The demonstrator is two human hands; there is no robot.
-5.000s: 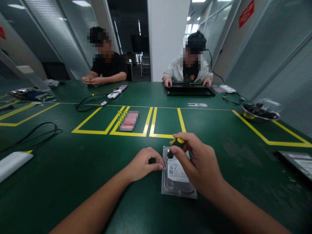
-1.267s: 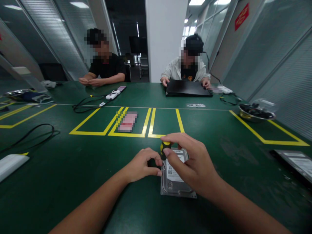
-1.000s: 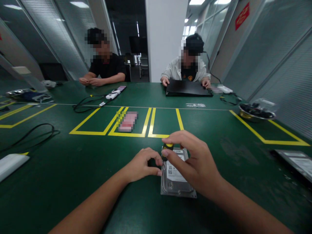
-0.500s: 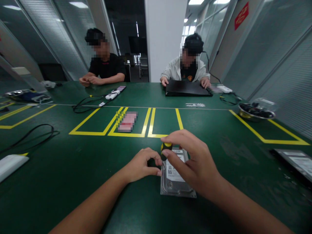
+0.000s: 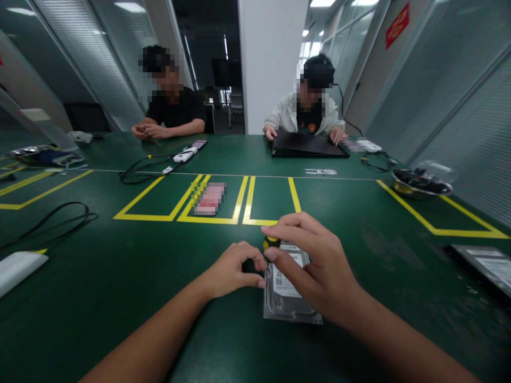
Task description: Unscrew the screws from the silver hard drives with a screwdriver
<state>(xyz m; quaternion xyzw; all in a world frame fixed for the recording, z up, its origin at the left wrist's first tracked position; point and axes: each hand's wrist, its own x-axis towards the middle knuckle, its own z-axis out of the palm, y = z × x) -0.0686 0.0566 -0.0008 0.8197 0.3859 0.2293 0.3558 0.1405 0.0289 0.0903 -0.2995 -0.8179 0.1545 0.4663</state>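
Observation:
A silver hard drive with a white label lies flat on the green table in front of me. My right hand reaches over it from the right and pinches a yellow and black screwdriver handle between thumb and fingers, above the drive's upper left part. The tool's lower end cannot be made out. At the drive's left edge is my left hand, its thumb and curled fingers close to the edge near the tool. Whatever its fingertips grip is too small to tell.
A second drive lies at the right edge, a metal bowl of dark items behind it. A pink blurred object sits between yellow tape lines. Across the table, one person holds a black laptop-like panel; another rests both hands there.
The fingers of my right hand have shifted slightly around the screwdriver handle, covering more of it. My left hand and the drive look almost unchanged.

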